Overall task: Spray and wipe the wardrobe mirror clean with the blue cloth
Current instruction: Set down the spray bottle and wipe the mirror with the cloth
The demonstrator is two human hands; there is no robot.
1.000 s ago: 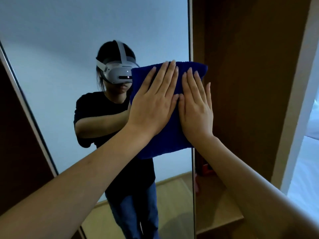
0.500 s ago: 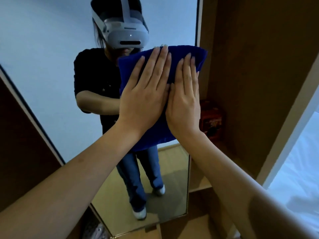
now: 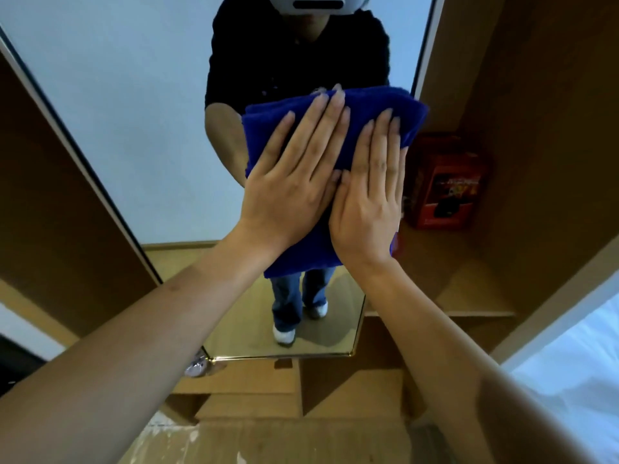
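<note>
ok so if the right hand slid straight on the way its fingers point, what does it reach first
The right hand lies flat on the blue cloth, fingers pointing up the mirror. Going on, it would first cross the cloth's top fold, then probably meet bare glass close to the mirror's right edge; depth there is hard to judge.

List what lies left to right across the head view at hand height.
Dark wood panel → mirror → left hand → right hand, both flat on the blue cloth → red box → wardrobe side wall.
</note>
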